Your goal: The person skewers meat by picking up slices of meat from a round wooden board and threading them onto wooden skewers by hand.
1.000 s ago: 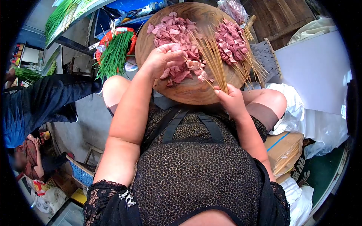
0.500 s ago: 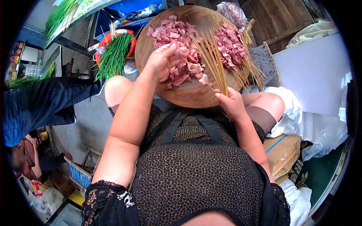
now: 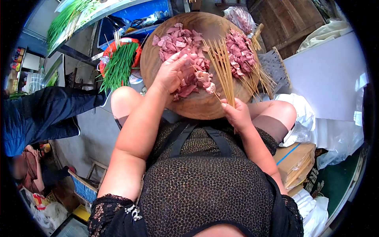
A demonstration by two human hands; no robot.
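My right hand [image 3: 238,113] is closed round a fanned bundle of bamboo skewers [image 3: 224,67]. From the same hand one skewer slants up to the left, with pale pink meat pieces [image 3: 204,78] threaded on it. Near that skewer's tip, my left hand [image 3: 172,72] pinches a slice of raw meat [image 3: 187,63] between its fingers. Both hands are over a round wooden board [image 3: 152,59]. A pile of loose cut meat [image 3: 177,39] lies on it beyond my left hand. To the right, loaded meat skewers [image 3: 240,53] are stacked, their bare ends toward me.
Green chives [image 3: 120,63] fill a red basket [image 3: 139,51] left of the board. A blue crate [image 3: 136,17] stands behind. To the right are a white panel [image 3: 323,75] and a cardboard pack [image 3: 294,162]. Another person's dark-trousered leg [image 3: 55,106] is at the left.
The board sits slightly lower in view. My left hand has its fingers closer to the skewer's tip, and the threaded meat has shifted slightly. My right hand keeps its hold on the bundle.
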